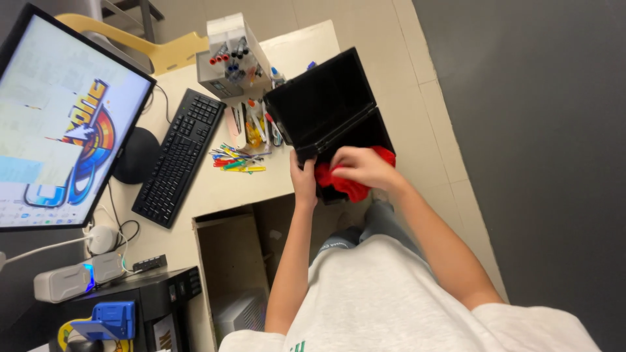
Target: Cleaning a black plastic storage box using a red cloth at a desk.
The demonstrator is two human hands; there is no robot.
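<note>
We see a pale desk [215,186] with a monitor [62,124] and black keyboard [175,156]. At its edge stands an open black laptop [326,107]; our left hand [304,182] grips its base while our right hand [362,167] clutches a red cloth [349,188] against it.

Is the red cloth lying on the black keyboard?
No. The red cloth is under the right hand, pressed on the open black laptop, well apart from the keyboard.
</note>
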